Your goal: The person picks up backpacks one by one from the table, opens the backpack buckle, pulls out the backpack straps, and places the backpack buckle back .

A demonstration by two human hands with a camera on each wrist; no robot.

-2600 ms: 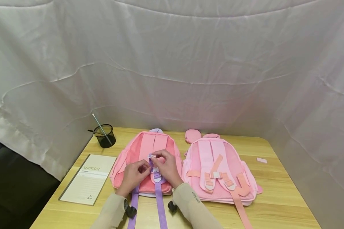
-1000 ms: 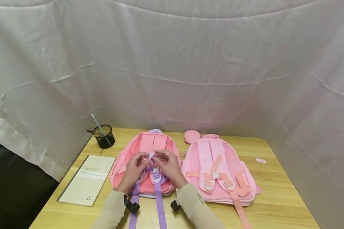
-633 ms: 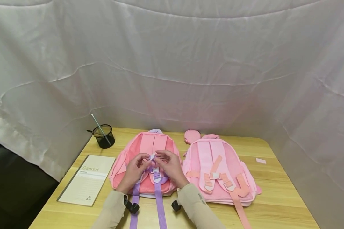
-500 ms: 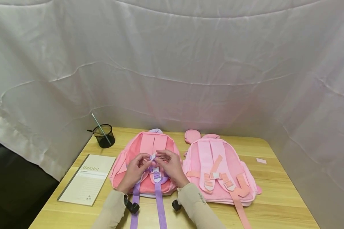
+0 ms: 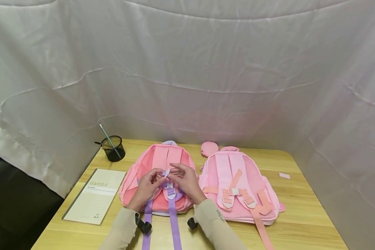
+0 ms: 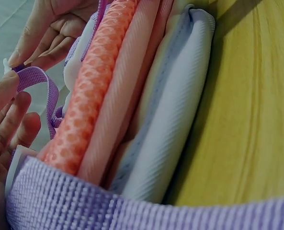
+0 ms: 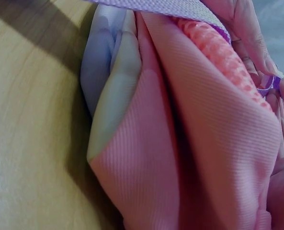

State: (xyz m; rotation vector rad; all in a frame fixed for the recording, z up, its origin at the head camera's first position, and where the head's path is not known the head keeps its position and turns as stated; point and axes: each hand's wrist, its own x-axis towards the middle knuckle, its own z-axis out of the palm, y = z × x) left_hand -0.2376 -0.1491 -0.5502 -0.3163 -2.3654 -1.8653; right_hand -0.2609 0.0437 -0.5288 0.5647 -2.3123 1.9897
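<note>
Left of the table's middle, toward the back edge of the table [image 5: 303, 211], we saw the coral backpack [image 5: 144, 166] lying with its shoulder straps up. Over its lower half we found both hands, fingertips together, forearms slanting inward from the front. The left hand [image 5: 147, 189] had its fingers bent toward its thumb; the right hand [image 5: 188, 184] faced it, fingers arched above the thumb. Each, we judged, pinched the end of a short purple strap [image 6: 50, 91], where a small white buckle [image 5: 166, 172] sat.

We could not tell which tip pressed the buckle and which the webbing, for the fingers covered most of both. From the left wrist, the buckle showed only as a sliver at the margin; from the right wrist, the backpack's side blocked much of the grip. The sleeves [image 5: 122, 227] and the table's front edge were cut off.
</note>
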